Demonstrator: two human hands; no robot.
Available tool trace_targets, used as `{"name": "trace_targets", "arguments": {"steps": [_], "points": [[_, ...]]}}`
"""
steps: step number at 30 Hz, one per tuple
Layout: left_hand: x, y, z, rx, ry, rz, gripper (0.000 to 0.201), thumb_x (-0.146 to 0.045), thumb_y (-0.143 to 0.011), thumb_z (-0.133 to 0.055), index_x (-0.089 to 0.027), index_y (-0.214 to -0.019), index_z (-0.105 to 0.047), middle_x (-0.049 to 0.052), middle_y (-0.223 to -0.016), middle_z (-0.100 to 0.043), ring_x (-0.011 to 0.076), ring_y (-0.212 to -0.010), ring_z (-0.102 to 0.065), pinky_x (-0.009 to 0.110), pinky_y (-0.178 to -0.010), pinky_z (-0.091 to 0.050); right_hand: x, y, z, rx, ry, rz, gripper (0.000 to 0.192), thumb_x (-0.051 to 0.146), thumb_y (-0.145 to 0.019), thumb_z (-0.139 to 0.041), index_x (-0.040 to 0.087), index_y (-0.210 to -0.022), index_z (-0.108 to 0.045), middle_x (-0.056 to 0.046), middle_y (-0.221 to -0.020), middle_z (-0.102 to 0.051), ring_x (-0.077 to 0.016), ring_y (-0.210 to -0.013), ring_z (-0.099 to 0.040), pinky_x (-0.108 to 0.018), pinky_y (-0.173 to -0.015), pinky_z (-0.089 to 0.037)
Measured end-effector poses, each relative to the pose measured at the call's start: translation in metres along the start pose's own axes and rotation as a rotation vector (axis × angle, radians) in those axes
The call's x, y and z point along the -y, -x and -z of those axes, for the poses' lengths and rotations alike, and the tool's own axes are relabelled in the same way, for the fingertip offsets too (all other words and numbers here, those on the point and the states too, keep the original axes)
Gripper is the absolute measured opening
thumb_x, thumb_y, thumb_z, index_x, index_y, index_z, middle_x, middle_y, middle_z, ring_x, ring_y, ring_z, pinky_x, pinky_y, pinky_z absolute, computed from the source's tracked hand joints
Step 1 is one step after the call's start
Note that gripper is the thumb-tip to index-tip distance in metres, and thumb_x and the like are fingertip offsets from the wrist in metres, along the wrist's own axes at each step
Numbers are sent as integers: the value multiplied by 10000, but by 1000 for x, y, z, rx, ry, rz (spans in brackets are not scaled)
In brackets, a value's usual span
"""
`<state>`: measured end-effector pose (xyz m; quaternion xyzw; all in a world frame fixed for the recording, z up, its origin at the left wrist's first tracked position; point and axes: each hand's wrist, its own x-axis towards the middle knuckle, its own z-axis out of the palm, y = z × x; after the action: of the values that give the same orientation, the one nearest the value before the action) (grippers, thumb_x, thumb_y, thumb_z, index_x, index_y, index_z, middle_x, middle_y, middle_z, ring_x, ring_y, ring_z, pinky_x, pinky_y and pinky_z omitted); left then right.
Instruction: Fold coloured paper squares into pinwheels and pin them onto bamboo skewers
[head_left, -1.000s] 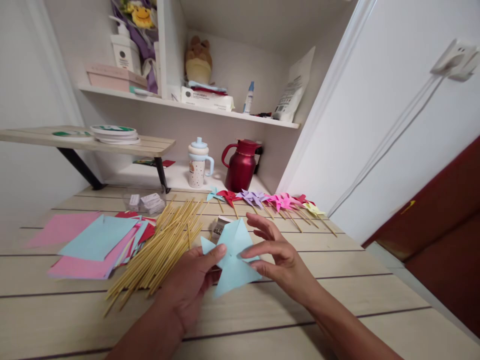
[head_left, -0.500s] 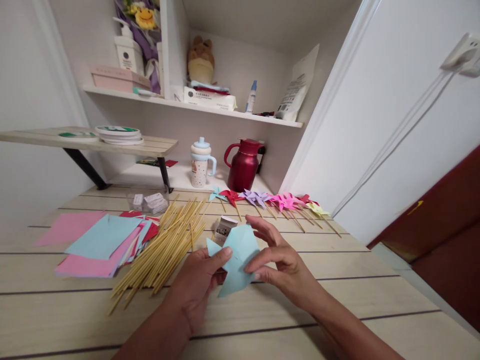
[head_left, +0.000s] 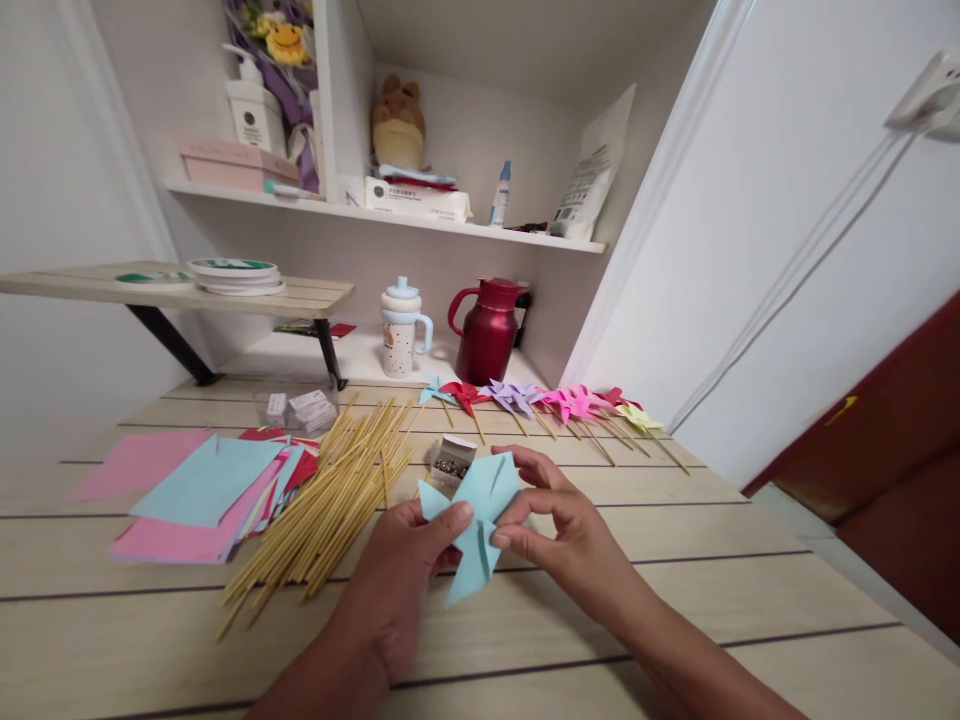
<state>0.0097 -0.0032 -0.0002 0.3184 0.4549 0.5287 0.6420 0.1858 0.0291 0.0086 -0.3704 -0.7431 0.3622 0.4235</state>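
Both hands hold a light blue paper pinwheel shape [head_left: 472,515] just above the wooden table [head_left: 675,590]. My left hand [head_left: 409,570] pinches its left side with the thumb on top. My right hand [head_left: 555,520] pinches the right flap toward the middle with thumb and fingers. A small open box of pins [head_left: 451,464] lies just behind the paper. A pile of wooden sticks [head_left: 330,495] lies to the left of my left hand.
Blue, pink and red paper sheets [head_left: 195,490] lie at the left. A row of finished pinwheels on sticks [head_left: 547,405] lies at the back right. A red jug [head_left: 486,330], a cup [head_left: 401,328] and small packets [head_left: 300,408] stand further back under shelves.
My right hand has folded the right flap of the blue paper in toward the centre, so the shape looks narrower. Both hands stayed in place over the table.
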Motion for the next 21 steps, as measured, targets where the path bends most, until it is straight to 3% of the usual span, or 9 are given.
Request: {"name": "trace_targets", "arguments": {"steps": [14,21], "points": [[1,2,-2,-29,-131,-59,295,-396,-677,-788,-143,-825,-754,81,-822,-739,188,-722,-609,304,-733,-460,2,0,-1,-21,-3,-31,173,294,-736,-779,214,-611,-691,-56,-1306,-556,-260,-1240,-508,-412,-1061,-387],[-3,3,-6,-13,-89,-39,247,-362,-688,-776,-165,-837,-772,73,-842,-758,193,-710,-621,296,-709,-460,2,0,-2,-35,3,-48,186,300,-734,-773,210,-600,-681,-58,-1237,-580,-254,-1182,-547,-407,-1033,-404]]}}
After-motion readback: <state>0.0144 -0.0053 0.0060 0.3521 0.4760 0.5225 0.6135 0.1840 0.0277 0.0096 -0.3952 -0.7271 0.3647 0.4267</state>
